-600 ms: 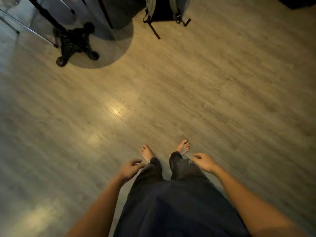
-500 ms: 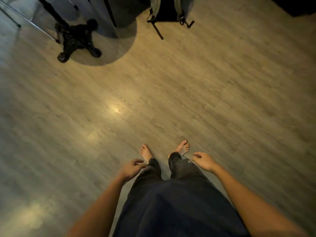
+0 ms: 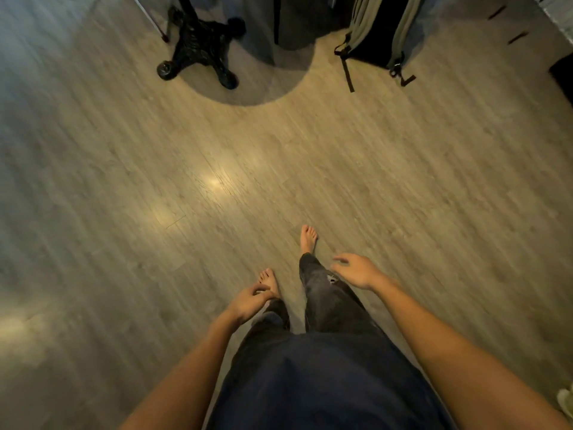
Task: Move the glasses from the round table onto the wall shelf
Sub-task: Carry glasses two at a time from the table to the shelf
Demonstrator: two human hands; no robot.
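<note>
No glasses and no wall shelf are in view. Of the round table I see only its black cast-iron foot [image 3: 198, 48] at the top left, standing in a round shadow on the wooden floor. My left hand [image 3: 248, 301] hangs in front of my left leg with the fingers loosely curled and nothing in it. My right hand [image 3: 356, 270] hangs beside my right leg, fingers apart and empty. My bare feet stand on the floor, the right one ahead of the left.
A dark backpack with olive straps [image 3: 376, 35] leans at the top right. A thin metal leg [image 3: 152, 18] slants down beside the table foot. A dark upright panel [image 3: 279, 20] stands between the foot and the backpack. Wooden floor [image 3: 310, 156] lies between me and them.
The table foot and backpack have drawn closer and shifted right in view. My right foot has stepped ahead of the left. Both hands stay empty at my sides.
</note>
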